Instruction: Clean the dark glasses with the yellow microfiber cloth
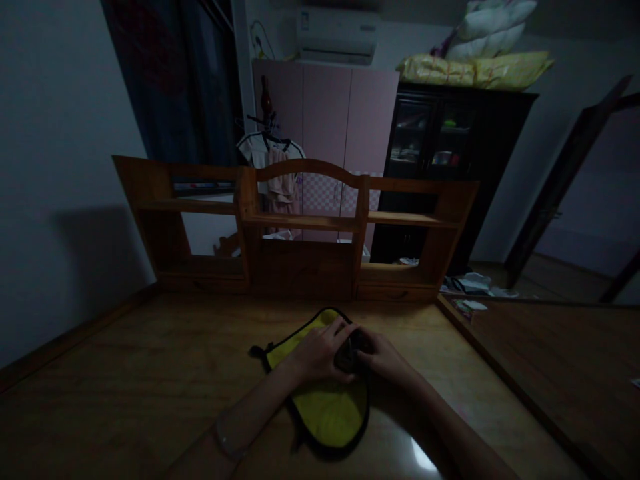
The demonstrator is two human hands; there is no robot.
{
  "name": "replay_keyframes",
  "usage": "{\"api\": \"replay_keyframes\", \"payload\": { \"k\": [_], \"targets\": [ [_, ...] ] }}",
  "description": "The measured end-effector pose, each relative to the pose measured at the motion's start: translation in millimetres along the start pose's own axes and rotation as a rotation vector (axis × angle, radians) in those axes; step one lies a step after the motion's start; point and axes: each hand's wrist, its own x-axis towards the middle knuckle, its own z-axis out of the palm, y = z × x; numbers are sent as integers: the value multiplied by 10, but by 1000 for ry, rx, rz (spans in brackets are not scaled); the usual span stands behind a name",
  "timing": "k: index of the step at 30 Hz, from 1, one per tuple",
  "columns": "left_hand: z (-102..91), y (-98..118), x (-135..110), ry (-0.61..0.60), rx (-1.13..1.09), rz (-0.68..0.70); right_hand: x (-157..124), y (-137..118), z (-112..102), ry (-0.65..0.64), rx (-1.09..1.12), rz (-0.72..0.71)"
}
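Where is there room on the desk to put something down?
The desk is bare left of the yellow cloth, toward the wall, and right of the right hand. The middle is crowded: that hand and the left hand meet on the cloth at a dark thing.

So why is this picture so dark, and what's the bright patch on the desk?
Head view: the room is dimly lit, so the left hand and right hand look murky and only the yellow cloth stands out. Head view: the bright patch is glare on the glossy desk. Head view: the wide lens bends the shelf unit and the door frame.
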Motion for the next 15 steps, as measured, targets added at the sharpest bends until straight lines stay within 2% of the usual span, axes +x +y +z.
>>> {"api": "replay_keyframes", "payload": {
  "k": [3, 6, 9, 15],
  "targets": [
    [-12, -29, -12, 57, 91, 121, 30, -17, -3, -34, 190, 114],
    [-42, -31, -26, 143, 131, 143, 38, -51, -16, -10, 278, 155],
    [-43, -26, -42, 196, 144, 145, 24, -59, -16, -10, 321, 117],
    [20, 9, -21, 162, 201, 176, 11, 76, 17, 10, 235, 15]
  ]
}}
